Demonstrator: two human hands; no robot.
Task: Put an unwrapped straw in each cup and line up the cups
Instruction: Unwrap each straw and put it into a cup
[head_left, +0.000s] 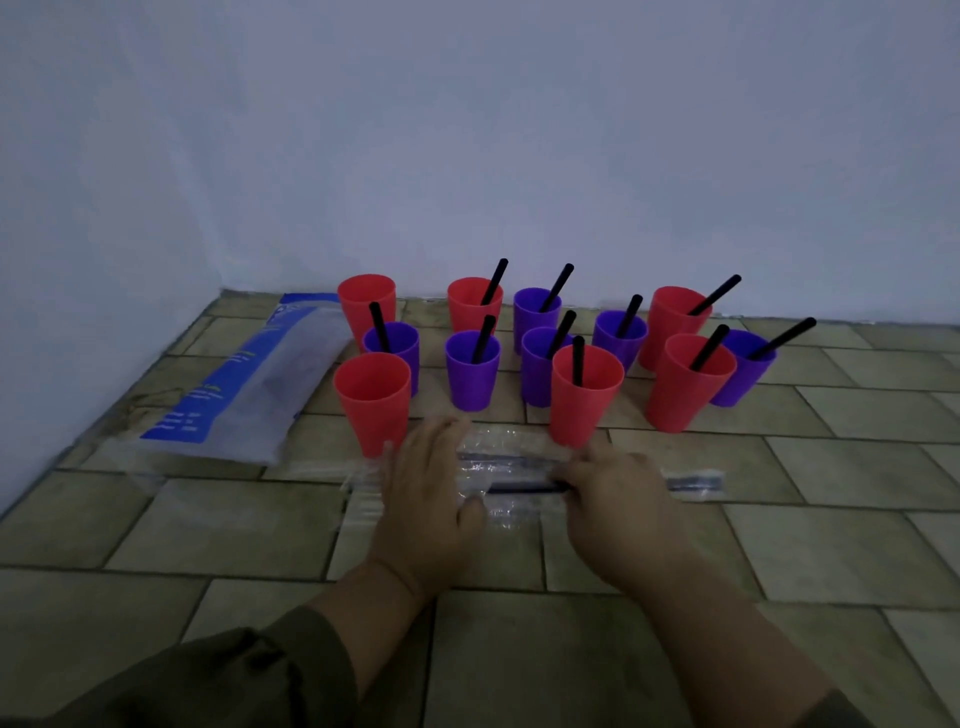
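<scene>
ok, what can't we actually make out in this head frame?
All in the head view:
- Right hand grip: its fingers curl under the hand and are hidden.
- Count of wrapped straws: glare on the clear wrap, and both hands cover parts.
- Bag print: blurred.
- Left hand fingers: motion blur.
- Back-left red cup base: purple cup in front.

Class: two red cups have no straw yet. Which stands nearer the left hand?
The front-left red cup, just beyond the left hand; the other strawless red cup stands farther back, near the wall.
</scene>
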